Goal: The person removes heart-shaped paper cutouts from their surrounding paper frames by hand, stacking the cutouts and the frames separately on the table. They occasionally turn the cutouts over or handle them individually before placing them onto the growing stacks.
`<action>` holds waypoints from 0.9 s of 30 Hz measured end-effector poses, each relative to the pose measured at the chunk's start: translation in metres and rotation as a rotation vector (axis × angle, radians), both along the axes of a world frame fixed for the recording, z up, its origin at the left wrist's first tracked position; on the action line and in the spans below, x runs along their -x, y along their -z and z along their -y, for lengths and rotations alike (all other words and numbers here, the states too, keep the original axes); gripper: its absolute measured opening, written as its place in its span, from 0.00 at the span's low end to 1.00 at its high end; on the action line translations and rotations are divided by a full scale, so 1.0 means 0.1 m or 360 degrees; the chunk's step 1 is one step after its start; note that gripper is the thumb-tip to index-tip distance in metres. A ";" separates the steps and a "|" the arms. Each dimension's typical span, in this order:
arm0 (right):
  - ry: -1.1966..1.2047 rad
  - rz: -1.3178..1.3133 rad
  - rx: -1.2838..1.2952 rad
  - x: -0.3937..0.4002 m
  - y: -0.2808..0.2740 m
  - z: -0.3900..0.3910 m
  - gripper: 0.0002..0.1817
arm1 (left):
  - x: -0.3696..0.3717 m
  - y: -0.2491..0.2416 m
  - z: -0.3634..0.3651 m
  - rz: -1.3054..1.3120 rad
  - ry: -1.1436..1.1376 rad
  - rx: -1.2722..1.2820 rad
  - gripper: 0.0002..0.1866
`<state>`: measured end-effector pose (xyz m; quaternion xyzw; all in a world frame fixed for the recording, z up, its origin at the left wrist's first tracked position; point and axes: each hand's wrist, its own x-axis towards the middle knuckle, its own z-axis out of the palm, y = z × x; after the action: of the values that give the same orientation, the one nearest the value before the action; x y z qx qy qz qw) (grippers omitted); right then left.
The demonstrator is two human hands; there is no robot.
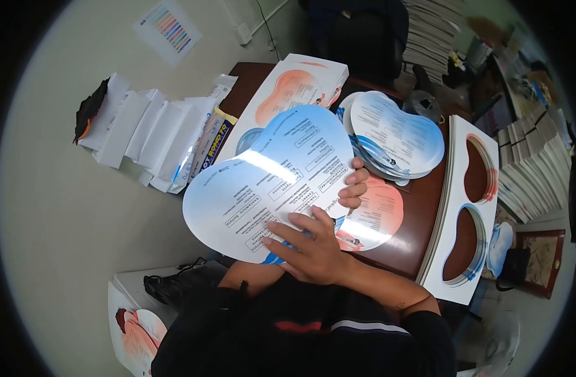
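person's left hand (353, 183) clamps glossy blue-and-white bean-shaped printed card (270, 185), fingers curled over edge; right hand (316, 246) lies spread on its face, above glossy dark-brown table (420, 217).

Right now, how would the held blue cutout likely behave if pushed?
Probably fairly stiff: the blue cutout, gripped by the left hand with the right hand on its face, shows little sag. Likely slippery, given its glossy glare. Unlikely to roll, being broad and flat.

Desk strip (424, 210) btwn red sheet (385, 213) & cut-out frames (457, 195) passable; blue stack (398, 135) narrows far end, R forearm (385, 284) crosses near end, held blue sheet (244, 195) blocks ctr.
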<state>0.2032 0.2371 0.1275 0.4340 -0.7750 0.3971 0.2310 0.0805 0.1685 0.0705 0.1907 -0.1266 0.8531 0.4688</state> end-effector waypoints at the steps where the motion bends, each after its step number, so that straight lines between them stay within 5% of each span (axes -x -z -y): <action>1: 0.0009 -0.0006 0.0007 -0.01 0.00 -0.03 0.28 | 0.00 -0.03 -0.03 -0.0011 0.0014 0.0032 0.30; 7: -0.0011 0.0062 0.0069 -0.01 -0.09 -0.23 0.29 | -0.04 -0.11 -0.11 0.0050 -0.0015 0.0216 0.29; 11: 0.0069 0.0105 0.0496 0.10 -0.16 -0.45 0.25 | -0.14 0.22 0.04 0.0462 -0.0518 0.0566 0.25; 14: 0.0565 0.0499 0.0982 0.24 -0.22 -0.71 0.15 | -0.31 -0.03 0.07 0.0591 -0.1299 0.1130 0.23; 18: 0.0021 0.1420 0.2149 0.66 0.17 -1.17 0.21 | -0.54 -0.02 0.27 0.0045 -0.1425 0.1273 0.27; 27: 0.0139 0.1993 0.2675 0.93 0.75 -1.45 0.24 | -0.56 -0.10 0.09 -0.0184 -0.1689 0.1773 0.22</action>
<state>0.1107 0.3826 0.0523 -0.1775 -0.2457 0.9525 0.0297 0.1367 0.1597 0.0810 0.0060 0.4545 0.8902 0.0297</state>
